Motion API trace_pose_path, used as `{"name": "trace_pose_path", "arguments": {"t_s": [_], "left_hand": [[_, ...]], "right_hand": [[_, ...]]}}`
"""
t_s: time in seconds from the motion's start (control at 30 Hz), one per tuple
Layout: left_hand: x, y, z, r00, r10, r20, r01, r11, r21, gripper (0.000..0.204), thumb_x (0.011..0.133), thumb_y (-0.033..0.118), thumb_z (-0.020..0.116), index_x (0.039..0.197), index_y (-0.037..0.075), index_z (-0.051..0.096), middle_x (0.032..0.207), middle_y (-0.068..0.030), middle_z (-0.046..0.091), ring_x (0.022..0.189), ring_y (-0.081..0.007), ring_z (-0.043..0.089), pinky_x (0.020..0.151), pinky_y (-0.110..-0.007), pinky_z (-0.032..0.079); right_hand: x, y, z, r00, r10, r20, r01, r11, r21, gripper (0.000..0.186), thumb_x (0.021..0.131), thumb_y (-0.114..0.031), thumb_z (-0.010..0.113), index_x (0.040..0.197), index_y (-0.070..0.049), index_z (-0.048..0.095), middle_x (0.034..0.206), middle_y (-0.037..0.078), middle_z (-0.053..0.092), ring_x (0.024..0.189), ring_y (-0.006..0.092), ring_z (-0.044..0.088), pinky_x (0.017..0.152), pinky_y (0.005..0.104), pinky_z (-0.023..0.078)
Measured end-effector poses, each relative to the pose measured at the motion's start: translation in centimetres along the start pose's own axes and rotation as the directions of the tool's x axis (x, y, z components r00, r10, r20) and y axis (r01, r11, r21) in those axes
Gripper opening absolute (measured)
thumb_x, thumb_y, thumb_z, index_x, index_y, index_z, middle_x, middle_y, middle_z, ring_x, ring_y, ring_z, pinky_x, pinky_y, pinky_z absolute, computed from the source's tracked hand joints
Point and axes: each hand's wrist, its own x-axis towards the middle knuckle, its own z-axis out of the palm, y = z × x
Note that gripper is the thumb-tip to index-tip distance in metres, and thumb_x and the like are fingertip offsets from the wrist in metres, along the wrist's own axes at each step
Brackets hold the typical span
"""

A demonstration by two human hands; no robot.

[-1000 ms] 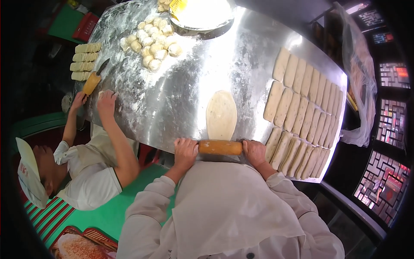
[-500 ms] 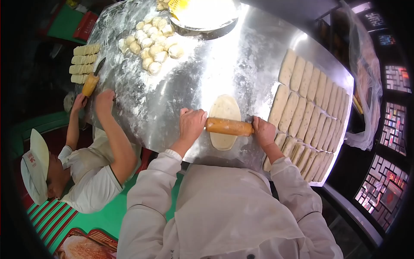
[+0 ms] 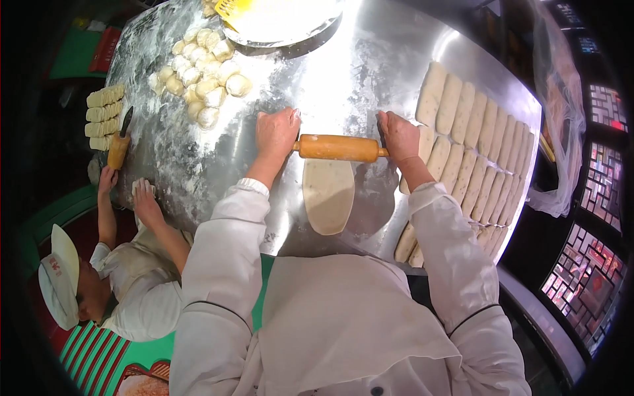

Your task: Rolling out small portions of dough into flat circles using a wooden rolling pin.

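Observation:
My left hand (image 3: 277, 136) and my right hand (image 3: 401, 140) are curled at the two end handles of a wooden rolling pin (image 3: 339, 148). The pin lies crosswise over the far end of a flat, elongated oval of dough (image 3: 328, 198). From under the barrel the dough stretches toward me, smooth, with a rounded near edge. Both hands reach forward past the pin, fingers bent and thumb sides facing inward. Beneath it all is a floured metal table (image 3: 264, 218).
Rows of long dough strips (image 3: 465, 129) fill the table's right side. Floured dough balls (image 3: 201, 69) cluster at far left near a large round pan (image 3: 284, 36). At left, a co-worker's hand (image 3: 146, 201) rests on a small pale piece, near a wooden-handled tool (image 3: 117, 150) and ridged dough pieces (image 3: 104, 113).
Both my hands and the rolling pin have moved away from me, from the dough's middle to its far end. The co-worker's nearer hand has come down and its fingers have spread.

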Motion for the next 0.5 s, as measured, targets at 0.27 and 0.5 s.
{"name": "trace_pose_path", "arguments": {"t_s": [0.27,0.5], "left_hand": [[-17.3,1.6,-3.4,0.993,0.074,0.091,-0.076,0.997,0.012,0.006,0.086,0.015,0.059,0.084,0.01,0.059,0.079,-0.0072,0.055,0.08,-0.0268,0.055,0.076,-0.042,0.038],[-26.8,1.0,-5.2,0.935,0.129,0.331,-0.08,0.984,-0.158,0.012,0.09,0.017,0.055,0.084,0.008,0.06,0.08,-0.0081,0.058,0.076,-0.0277,0.057,0.073,-0.042,0.041]], "right_hand": [[-16.8,-2.4,-1.1,0.993,-0.114,0.01,0.11,0.979,0.169,0.028,0.093,-0.025,0.06,0.071,-0.01,0.054,0.059,0.01,0.055,0.053,0.0302,0.058,0.05,0.0425,0.046],[-25.5,-2.6,-2.2,0.966,-0.097,0.241,0.061,0.986,0.153,0.031,0.093,-0.027,0.061,0.067,-0.01,0.06,0.06,0.012,0.061,0.057,0.0287,0.061,0.052,0.0409,0.048]]}}
